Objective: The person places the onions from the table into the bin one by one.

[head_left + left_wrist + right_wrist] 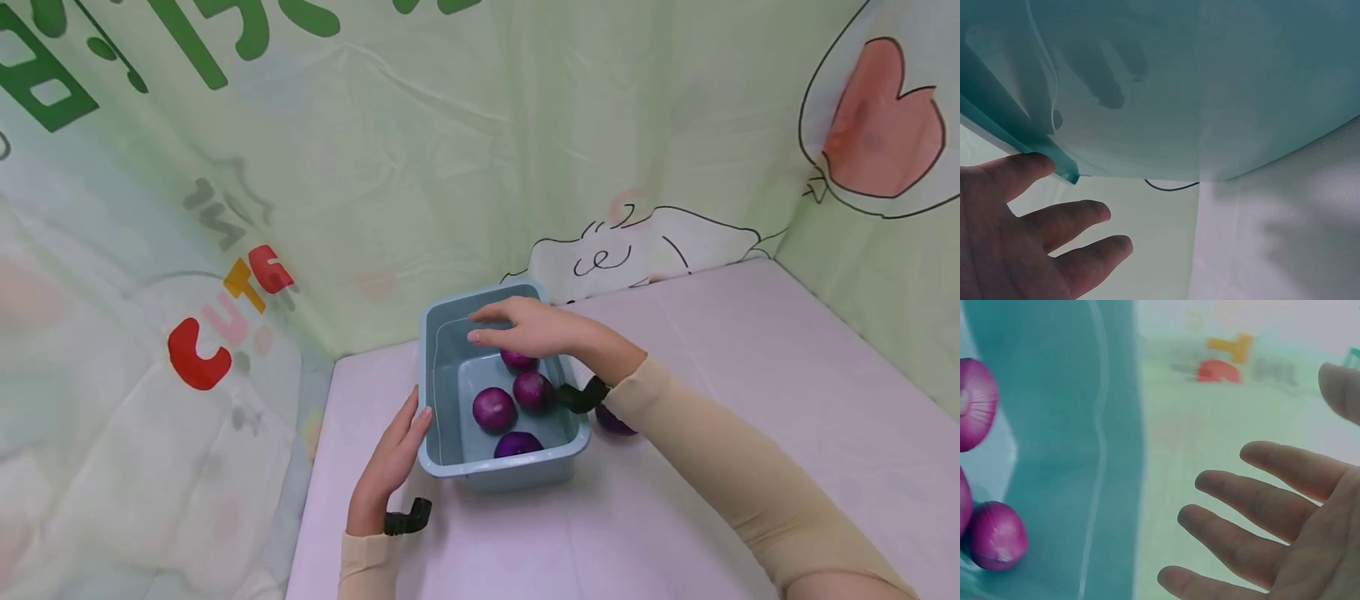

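A blue-grey plastic bin (525,478) stands on the pale table, with several red onions (494,410) on its floor. My left hand (395,454) is at the bin's left outer side, thumb right at the rim. Its fingers are extended beside the wall in the left wrist view. Over the far part of the bin is my right hand (536,327), palm down with fingers stretched out and holding nothing. The right wrist view shows those fingers spread, and purple onions (997,535) lower in the bin. One more onion (615,422) lies outside the bin, partly hidden by my right forearm.
A printed fabric curtain (420,192) rises behind the bin and along the left side. The table (750,400) stretches away to the right, its left edge running near my left arm. Each wrist bears a black mount (408,517).
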Motion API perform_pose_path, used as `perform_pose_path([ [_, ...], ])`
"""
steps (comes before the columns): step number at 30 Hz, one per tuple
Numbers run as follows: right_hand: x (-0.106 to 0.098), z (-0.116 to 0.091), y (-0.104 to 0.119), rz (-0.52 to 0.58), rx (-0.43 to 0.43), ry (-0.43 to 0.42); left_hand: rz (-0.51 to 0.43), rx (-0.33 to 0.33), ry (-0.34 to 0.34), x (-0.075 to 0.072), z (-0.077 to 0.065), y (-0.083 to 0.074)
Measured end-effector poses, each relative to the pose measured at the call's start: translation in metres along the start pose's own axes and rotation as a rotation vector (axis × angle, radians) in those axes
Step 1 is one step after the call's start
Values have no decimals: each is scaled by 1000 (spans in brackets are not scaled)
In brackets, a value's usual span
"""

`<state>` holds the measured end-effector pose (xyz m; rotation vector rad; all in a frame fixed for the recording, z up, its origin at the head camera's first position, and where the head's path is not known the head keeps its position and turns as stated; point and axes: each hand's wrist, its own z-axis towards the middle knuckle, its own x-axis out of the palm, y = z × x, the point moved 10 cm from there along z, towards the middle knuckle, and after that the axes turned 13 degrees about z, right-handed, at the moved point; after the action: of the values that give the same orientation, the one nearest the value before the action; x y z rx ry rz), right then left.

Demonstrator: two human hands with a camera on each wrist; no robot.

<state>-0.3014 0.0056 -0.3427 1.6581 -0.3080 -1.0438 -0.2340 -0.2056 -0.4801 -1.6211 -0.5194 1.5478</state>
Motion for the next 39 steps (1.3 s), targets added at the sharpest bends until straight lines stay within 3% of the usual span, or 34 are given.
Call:
perform_pose_path([
  [4,-24,-21,1,104,-23,-74,-5,4,7,1,-1,-1],
  [10,-58,-55,-4,168,-39,-192,8,-2,2,-1,-1,-2],
  [16,-83,-88,-33,300,-13,-308,1,0,3,0,0,-1],
  [19,-90,-98,-55,313,22,-340,2,8,5,0,0,-1],
  [26,-88,-117,-109,280,162,-370,7,7,5,0,0,-2],
  [39,-52,-142,-182,267,282,-357,-2,16,4,-1,0,-4],
])
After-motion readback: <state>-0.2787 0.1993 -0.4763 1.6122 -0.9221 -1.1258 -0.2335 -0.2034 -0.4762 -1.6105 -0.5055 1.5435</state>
